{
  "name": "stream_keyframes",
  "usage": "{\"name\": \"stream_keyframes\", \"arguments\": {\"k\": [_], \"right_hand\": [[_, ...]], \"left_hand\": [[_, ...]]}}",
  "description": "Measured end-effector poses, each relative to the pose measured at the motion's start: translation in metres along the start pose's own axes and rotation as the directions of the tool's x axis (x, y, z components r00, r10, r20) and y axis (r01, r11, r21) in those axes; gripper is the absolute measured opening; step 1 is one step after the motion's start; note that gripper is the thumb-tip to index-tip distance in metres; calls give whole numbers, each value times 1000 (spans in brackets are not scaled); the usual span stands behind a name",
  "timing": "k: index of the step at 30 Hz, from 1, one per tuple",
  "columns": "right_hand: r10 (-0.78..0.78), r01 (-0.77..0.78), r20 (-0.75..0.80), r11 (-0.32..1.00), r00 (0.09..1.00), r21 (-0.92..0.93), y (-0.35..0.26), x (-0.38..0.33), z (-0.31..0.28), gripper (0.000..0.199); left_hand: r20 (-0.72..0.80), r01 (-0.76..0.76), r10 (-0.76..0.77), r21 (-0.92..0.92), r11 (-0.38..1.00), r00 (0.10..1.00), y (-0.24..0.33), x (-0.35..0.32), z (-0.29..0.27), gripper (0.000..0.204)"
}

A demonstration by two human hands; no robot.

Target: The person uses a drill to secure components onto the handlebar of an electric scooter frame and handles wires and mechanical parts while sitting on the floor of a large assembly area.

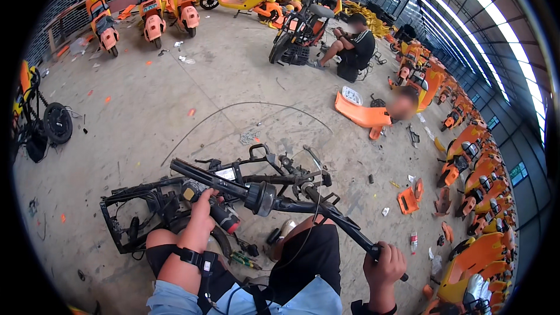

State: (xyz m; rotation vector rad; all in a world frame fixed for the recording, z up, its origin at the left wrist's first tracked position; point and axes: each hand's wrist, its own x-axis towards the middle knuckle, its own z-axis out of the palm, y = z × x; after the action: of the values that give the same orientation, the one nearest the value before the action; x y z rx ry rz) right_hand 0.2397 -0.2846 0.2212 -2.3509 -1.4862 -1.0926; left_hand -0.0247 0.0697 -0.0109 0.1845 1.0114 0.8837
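I see my left hand (201,216) wrapped around the stripped black metal scooter frame (175,198) at 7 o'clock; my right hand (382,268) clenches its black handlebar grip (373,251) at 5. Orange plastic panel (361,115) lies at 1.

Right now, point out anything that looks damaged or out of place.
The black scooter frame under both hands lies stripped on its side. An orange body panel and small fragments lie scattered on the concrete floor.

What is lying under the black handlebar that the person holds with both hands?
Under the black handlebar lies a stripped black scooter frame with loose cables on the concrete floor. The left hand and the person's knees cover the frame's near part, so what lies there cannot be seen.
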Motion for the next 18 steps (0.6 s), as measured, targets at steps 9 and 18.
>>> {"name": "stream_keyframes", "arguments": {"k": [9,18], "right_hand": [[-80,80,5,997,997,-3,17,-3,7,17],[-153,153,-18,988,988,2,18,21,9,21]], "left_hand": [[99,12,-6,-59,998,995,8,-31,13,36],[146,51,-40,-70,996,989,3,-44,21,31]]}}
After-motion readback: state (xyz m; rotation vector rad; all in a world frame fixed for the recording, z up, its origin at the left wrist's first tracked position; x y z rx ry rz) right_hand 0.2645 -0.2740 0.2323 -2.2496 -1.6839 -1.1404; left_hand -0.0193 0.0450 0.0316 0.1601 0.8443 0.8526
